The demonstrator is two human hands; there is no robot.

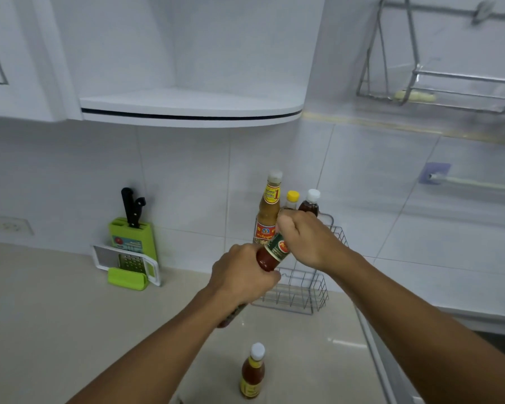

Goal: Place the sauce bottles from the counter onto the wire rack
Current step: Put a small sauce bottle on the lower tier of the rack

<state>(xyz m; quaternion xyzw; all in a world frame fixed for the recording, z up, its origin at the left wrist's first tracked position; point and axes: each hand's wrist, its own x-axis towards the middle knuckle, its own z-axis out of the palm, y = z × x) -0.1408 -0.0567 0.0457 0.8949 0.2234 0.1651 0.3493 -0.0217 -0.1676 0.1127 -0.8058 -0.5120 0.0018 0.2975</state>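
Both hands on one red sauce bottle [271, 253], tilted, held just in front of wire rack [301, 290]. Left hand [242, 275] wrapped round bottle's lower body; right hand [306, 237] closed over its top end, cap hidden. Rack sits on worktop [56, 310] against tiled wall. Behind the held bottle, at rack's back: tall tan bottle [270, 208], yellow-cap bottle [291, 200], white-cap dark bottle [311, 204]. Well in front of rack, one small bottle [252, 371] upright on worktop. Green knife block [133, 240] well left of rack.
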